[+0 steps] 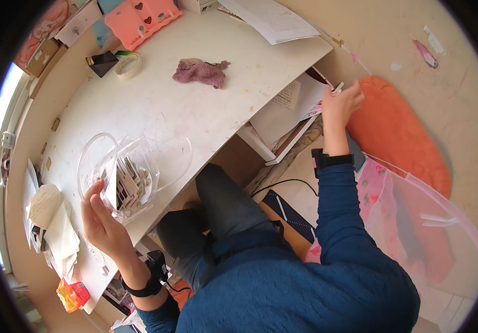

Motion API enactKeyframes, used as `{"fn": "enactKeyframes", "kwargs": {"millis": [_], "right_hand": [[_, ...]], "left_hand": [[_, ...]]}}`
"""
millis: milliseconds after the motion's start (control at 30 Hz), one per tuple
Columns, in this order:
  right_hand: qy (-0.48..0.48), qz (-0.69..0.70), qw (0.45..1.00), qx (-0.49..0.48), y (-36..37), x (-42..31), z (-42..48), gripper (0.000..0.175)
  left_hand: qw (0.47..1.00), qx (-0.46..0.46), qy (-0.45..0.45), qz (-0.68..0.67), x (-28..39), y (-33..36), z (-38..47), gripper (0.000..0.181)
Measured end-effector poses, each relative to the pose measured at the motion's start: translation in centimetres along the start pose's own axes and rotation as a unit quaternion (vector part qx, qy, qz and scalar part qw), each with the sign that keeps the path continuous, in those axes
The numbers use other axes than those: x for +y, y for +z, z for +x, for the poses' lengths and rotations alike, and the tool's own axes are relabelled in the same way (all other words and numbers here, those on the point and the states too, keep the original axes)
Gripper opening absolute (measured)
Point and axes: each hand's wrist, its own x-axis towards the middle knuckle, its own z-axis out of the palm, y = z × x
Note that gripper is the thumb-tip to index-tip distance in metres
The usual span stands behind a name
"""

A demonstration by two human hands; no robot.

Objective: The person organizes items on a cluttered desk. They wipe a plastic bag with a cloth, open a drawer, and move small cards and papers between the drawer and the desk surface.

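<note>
A clear plastic bag (149, 189) with two looped tube handles stands on the white desk, filled with several cards or small papers (128, 183). My left hand (105, 224) is at its near left side, fingertips against or just before the plastic; whether they grip it is unclear. On the right, my right hand (341, 104) is over the front corner of a pulled-out drawer (282, 152). Pink-and-white printed pieces (314, 110) show beside its fingers, and I cannot tell if it holds one. White sheets (282, 118) and a small written note (288, 95) lie in the drawer.
On the desk (151, 104) lie a mauve cloth (202, 73), a tape roll (128, 65), a black folded box (102, 63) and a paper stack (270, 18). Papers (62, 237) and a red-yellow packet (72, 294) line the left edge. An orange cushion (397, 129) leans at the right.
</note>
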Motion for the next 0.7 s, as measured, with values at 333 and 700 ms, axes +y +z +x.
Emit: {"fn": "enactKeyframes", "kwargs": {"millis": [333, 700], "right_hand": [[0.207, 0.136, 0.932, -0.265, 4.0, 6.6, 0.3, 0.084], [0.053, 0.076, 0.977, -0.193, 2.9, 8.5, 3.6, 0.049]], "left_hand": [[1.000, -0.018, 0.022, -0.003, -0.1, -0.2, -0.1, 0.027], [1.000, -0.017, 0.022, -0.013, -0.3, 0.1, 0.0, 0.027]]}}
